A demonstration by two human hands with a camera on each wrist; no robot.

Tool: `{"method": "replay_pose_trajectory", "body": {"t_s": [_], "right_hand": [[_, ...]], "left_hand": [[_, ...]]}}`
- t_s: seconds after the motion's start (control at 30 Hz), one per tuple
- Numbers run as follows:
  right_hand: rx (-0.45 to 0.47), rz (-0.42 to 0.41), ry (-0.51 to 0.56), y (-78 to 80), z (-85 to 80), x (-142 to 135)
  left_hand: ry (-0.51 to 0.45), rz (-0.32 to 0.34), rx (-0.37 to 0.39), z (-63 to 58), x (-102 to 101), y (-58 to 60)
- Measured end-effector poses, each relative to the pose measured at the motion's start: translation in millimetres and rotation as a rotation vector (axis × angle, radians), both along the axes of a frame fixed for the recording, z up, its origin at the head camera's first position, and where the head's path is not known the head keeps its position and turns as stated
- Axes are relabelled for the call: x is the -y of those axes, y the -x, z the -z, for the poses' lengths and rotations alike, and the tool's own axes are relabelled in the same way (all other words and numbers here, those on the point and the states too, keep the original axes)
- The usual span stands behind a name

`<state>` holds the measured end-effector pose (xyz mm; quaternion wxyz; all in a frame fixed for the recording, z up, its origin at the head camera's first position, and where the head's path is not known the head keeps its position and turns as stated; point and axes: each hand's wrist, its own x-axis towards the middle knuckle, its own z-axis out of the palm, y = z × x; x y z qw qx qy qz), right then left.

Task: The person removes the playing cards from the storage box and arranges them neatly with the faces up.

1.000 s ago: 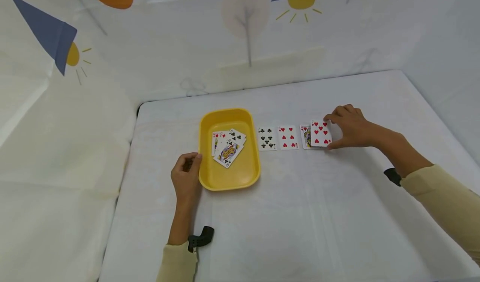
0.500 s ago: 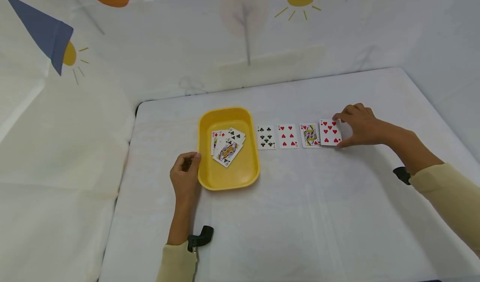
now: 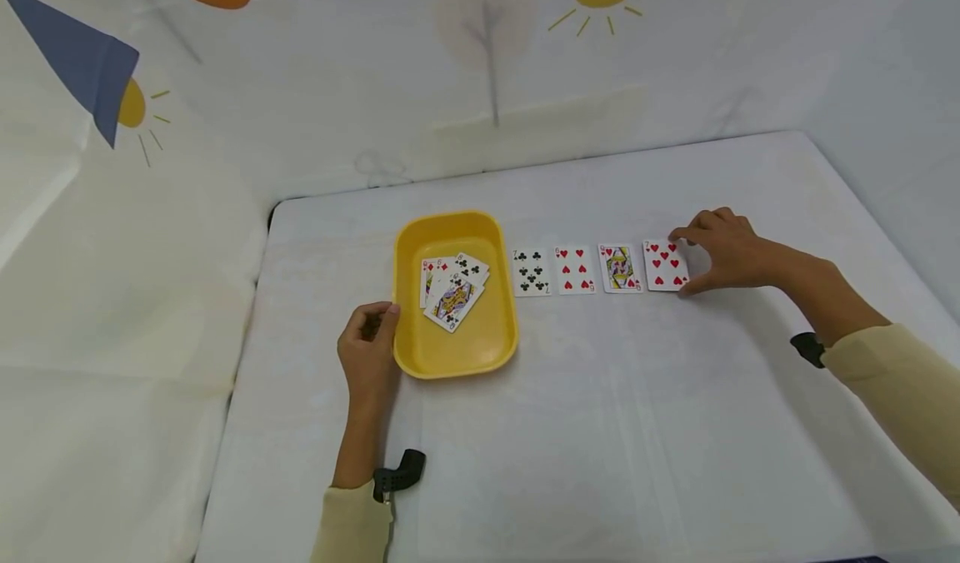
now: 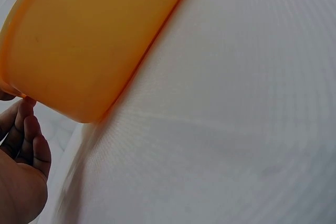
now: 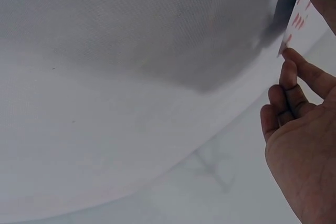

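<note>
My right hand (image 3: 723, 251) pinches the seven of hearts (image 3: 665, 265) between thumb and index finger, at the right end of a card row. Left of it in the head view lie the queen of hearts (image 3: 620, 269), the six of hearts (image 3: 575, 271) and the seven of clubs (image 3: 532, 272), face up. With thumb and fingers, my left hand (image 3: 367, 351) grips the left rim of a yellow tray (image 3: 472, 351). Inside the tray several cards overlap, a queen of clubs (image 3: 454, 301) on top. The right wrist view catches the held playing card (image 5: 298, 22) edge-on, close over the cloth.
A white cloth covers the table (image 3: 570, 430). White fabric walls (image 3: 337, 72) with printed flags and suns rise behind and at both sides. The tray's right rim stands close beside the seven of clubs. A dark object (image 3: 862, 560) peeks in at the bottom edge.
My right hand has slid the seven of hearts rightward off the queen of hearts and lowered it into line, leaving a narrow gap. My left hand stays on the tray rim.
</note>
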<state>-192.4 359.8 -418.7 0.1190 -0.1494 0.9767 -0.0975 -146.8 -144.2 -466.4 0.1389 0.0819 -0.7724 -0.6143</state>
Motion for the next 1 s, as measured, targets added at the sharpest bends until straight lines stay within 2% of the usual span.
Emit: {"method": "replay_pose_trajectory", "body": {"t_s": [0.07,0.17,0.47,0.6,0.73,0.8,0.83,1.0], "right_hand": [[0.006,-0.002,-0.004,0.9,1.2,-1],[0.011,-0.005,-0.008,2.4,3.2,-3],[0.030,-0.001,-0.008,4.4,7.1,-5],[0.032,0.009,-0.001,4.7,8.1,-4],[0.030,0.012,-0.002,5.5,7.9,-4],[0.028,0.013,0.001,5.6,6.5,-4],[0.026,0.015,0.004,5.2,5.6,-4],[0.004,0.041,0.028,-0.5,2.7,2]], "left_hand": [[-0.003,0.000,0.014,-0.1,0,0.3],[-0.008,-0.001,-0.008,15.7,5,6.3],[-0.014,0.000,-0.026,18.4,5,7.5],[-0.014,-0.003,-0.006,12.7,3,5.4],[-0.002,-0.011,0.004,-4.4,0,-0.9],[0.003,-0.016,0.009,-7.8,-1,-2.4],[0.001,-0.016,0.012,-7.1,-1,-2.2],[-0.024,-0.004,0.021,12.7,4,5.8]]}}
